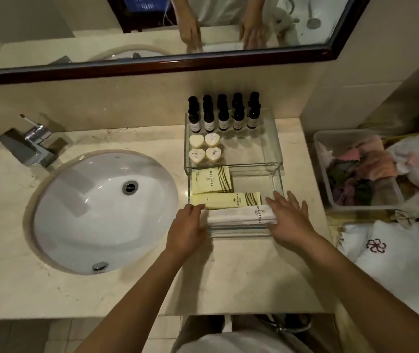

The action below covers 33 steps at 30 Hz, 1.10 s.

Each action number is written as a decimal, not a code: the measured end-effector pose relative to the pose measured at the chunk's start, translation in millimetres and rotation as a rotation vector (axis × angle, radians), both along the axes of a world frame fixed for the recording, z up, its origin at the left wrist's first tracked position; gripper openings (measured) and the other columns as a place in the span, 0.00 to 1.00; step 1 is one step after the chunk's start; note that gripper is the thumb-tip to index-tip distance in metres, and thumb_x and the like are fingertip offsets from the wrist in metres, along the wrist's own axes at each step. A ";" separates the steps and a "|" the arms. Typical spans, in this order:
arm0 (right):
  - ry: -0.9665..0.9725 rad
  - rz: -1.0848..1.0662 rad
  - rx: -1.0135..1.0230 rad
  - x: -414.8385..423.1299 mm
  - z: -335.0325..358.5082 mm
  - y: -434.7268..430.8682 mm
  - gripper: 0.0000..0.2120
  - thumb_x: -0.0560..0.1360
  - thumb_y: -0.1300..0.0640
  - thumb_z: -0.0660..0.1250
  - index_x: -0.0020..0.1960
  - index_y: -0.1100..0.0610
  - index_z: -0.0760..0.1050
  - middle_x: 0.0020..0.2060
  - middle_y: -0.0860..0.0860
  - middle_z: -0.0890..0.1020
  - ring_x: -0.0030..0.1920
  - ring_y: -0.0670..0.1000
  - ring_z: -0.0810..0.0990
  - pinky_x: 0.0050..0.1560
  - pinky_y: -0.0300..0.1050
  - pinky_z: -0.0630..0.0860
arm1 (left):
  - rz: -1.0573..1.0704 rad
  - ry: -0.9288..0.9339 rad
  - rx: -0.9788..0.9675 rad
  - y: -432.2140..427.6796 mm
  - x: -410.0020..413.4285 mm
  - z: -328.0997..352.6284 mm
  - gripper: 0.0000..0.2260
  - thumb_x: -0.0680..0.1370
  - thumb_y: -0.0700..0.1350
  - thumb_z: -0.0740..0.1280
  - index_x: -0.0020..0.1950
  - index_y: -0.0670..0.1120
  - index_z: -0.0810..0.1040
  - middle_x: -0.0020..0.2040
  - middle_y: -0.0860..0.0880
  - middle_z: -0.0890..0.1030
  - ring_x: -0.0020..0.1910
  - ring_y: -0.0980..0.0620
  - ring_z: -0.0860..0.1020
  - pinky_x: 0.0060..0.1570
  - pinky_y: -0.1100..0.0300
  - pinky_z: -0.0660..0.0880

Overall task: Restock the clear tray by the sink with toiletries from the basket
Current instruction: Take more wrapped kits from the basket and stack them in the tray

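Clear tray (pixel 251 183) between left hand (pixel 186 226) and right hand (pixel 291 219), straight fingers (pixel 276 203) against it.

I see a clear tray (pixel 278 151) on the cream, faintly veined table (pixel 241 276). Its bottles (pixel 223 115) are dark with black caps and pale labels, the heart-shaped soaps (pixel 205 149) cream. The packets (pixel 213 180) are pale yellow with dark curved stripes and a small flower mark, the folded cloth (pixel 239 215) white with dark print. The sink (pixel 101 212) is white, the mirror frame (pixel 152 66) dark reddish-brown.
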State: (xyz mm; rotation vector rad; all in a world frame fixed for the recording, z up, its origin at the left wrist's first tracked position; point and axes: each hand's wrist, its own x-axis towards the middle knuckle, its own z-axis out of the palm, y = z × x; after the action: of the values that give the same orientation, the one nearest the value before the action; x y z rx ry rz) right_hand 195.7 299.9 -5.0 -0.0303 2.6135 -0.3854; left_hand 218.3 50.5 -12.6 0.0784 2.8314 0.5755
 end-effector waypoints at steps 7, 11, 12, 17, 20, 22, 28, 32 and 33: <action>0.009 -0.043 0.015 1.5 0.2 -5.8 0.21 0.75 0.52 0.64 0.67 0.49 0.68 0.68 0.50 0.71 0.75 0.54 0.52 0.74 0.60 0.39 | -0.294 -0.061 -0.112 -12.4 -17.1 -1.0 0.17 0.77 0.48 0.63 0.65 0.48 0.70 0.61 0.48 0.73 0.56 0.48 0.73 0.50 0.58 0.72; 0.054 -0.058 0.005 2.5 0.7 -8.4 0.24 0.75 0.49 0.64 0.69 0.49 0.66 0.68 0.50 0.71 0.74 0.55 0.54 0.73 0.59 0.42 | -0.351 -0.016 -0.080 -19.3 -10.5 -4.6 0.16 0.79 0.48 0.62 0.66 0.49 0.70 0.61 0.49 0.73 0.55 0.49 0.74 0.48 0.58 0.74; 0.061 -0.056 0.005 2.5 -0.3 -9.4 0.24 0.75 0.49 0.65 0.69 0.49 0.66 0.68 0.50 0.71 0.74 0.55 0.55 0.73 0.58 0.43 | -0.362 -0.005 -0.076 -20.3 -8.5 -5.4 0.15 0.79 0.47 0.61 0.66 0.49 0.70 0.61 0.49 0.73 0.55 0.49 0.74 0.47 0.58 0.74; 0.111 -0.071 -0.025 4.2 -7.8 -12.0 0.23 0.75 0.48 0.65 0.69 0.50 0.68 0.66 0.51 0.72 0.71 0.55 0.59 0.72 0.54 0.53 | -0.319 -0.036 -0.011 -22.8 -2.5 -8.5 0.17 0.78 0.44 0.62 0.67 0.48 0.68 0.62 0.48 0.74 0.58 0.49 0.73 0.49 0.55 0.75; 0.123 -0.051 -0.046 8.8 -7.8 -11.2 0.22 0.76 0.49 0.64 0.68 0.49 0.68 0.67 0.51 0.71 0.72 0.54 0.57 0.72 0.53 0.52 | -0.279 -0.085 0.028 -20.7 0.3 -7.3 0.20 0.78 0.45 0.62 0.70 0.49 0.66 0.64 0.49 0.74 0.61 0.49 0.72 0.53 0.56 0.73; 0.126 -0.039 -0.061 9.4 -7.7 -9.5 0.22 0.75 0.50 0.64 0.69 0.49 0.67 0.68 0.50 0.70 0.73 0.54 0.56 0.72 0.52 0.51 | -0.232 -0.072 0.032 -18.4 0.4 -6.3 0.19 0.79 0.46 0.62 0.70 0.48 0.66 0.64 0.49 0.73 0.61 0.50 0.71 0.52 0.59 0.71; 0.142 -0.052 -0.115 7.0 -6.2 -0.8 0.23 0.76 0.52 0.64 0.70 0.50 0.65 0.69 0.49 0.69 0.72 0.52 0.59 0.71 0.49 0.53 | -0.199 -0.050 -0.019 -10.5 -3.4 -5.0 0.16 0.79 0.48 0.61 0.65 0.46 0.70 0.61 0.48 0.73 0.58 0.50 0.71 0.49 0.59 0.72; 0.142 -0.025 -0.121 8.5 -4.7 4.1 0.22 0.77 0.53 0.64 0.70 0.51 0.66 0.68 0.51 0.70 0.72 0.52 0.60 0.71 0.48 0.54 | -0.170 -0.041 -0.040 -6.5 -1.5 -2.4 0.16 0.79 0.49 0.61 0.64 0.46 0.71 0.60 0.48 0.73 0.56 0.51 0.71 0.45 0.62 0.69; 0.139 -0.004 -0.108 8.0 -3.8 5.1 0.22 0.77 0.52 0.63 0.70 0.51 0.66 0.69 0.51 0.70 0.72 0.52 0.60 0.71 0.48 0.54 | -0.161 -0.041 -0.043 -5.8 -0.7 -1.4 0.16 0.79 0.49 0.60 0.65 0.46 0.71 0.60 0.48 0.73 0.56 0.51 0.71 0.44 0.63 0.69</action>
State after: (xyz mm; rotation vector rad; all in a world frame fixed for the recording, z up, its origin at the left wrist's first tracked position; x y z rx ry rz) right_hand 203.7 305.0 -8.8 -0.0913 2.7265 -0.5434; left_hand 217.7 44.7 -14.0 0.2806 2.7637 0.4747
